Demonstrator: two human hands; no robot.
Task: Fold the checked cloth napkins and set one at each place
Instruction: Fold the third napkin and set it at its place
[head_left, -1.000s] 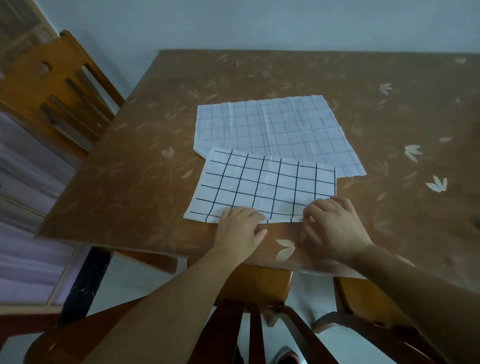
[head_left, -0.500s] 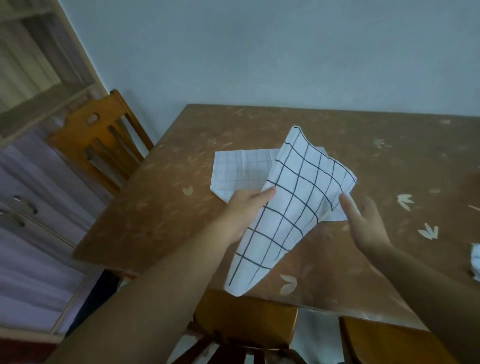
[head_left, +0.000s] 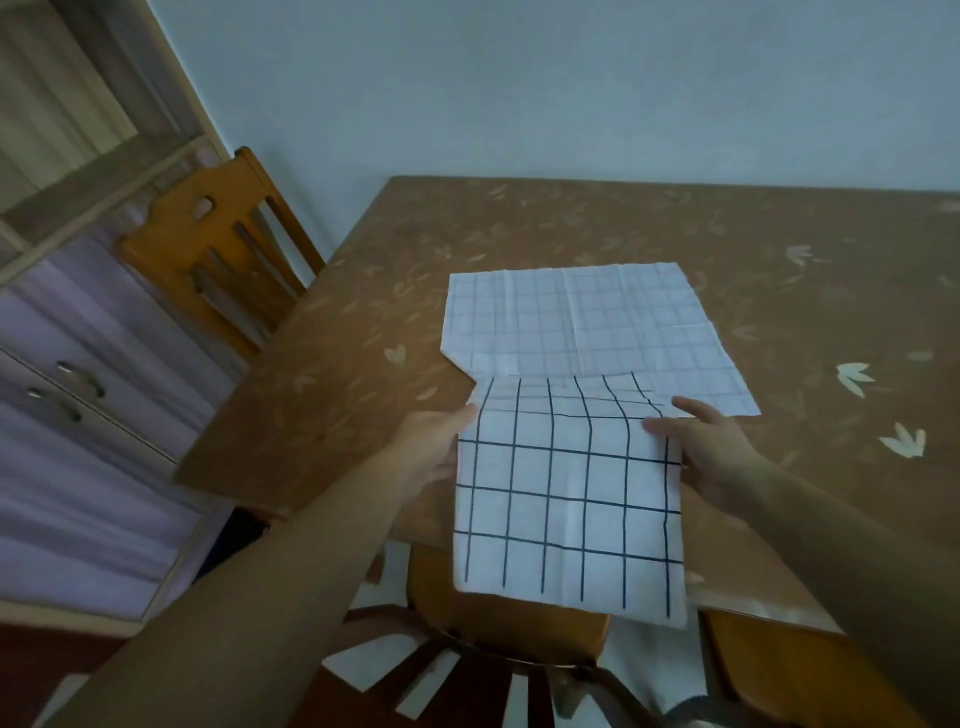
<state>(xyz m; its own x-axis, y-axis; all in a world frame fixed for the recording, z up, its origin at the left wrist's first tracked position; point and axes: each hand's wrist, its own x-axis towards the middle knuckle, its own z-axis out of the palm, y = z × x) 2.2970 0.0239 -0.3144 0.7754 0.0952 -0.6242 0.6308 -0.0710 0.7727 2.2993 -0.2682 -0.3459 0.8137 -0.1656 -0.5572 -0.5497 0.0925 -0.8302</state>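
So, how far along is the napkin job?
Done: no napkin lies finished at a place in view. In hand: the left hand and right hand hold the bold-checked napkin by its sides, its lower part hanging past the table edge. Left: the fine-checked napkin lies open and flat on the table, not yet folded; both need placing.

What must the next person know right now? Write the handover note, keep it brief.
Left hand grips the left edge of the bold-checked napkin; right hand pinches its right edge.
That napkin is held up off the table, its lower part hanging past the near edge. The fine-checked napkin lies spread flat on the table beyond it.
Done: nothing finished; no napkin sits folded at a place in view.
Left: finish folding the held napkin and set it at a place, then fold and place the fine-checked one.
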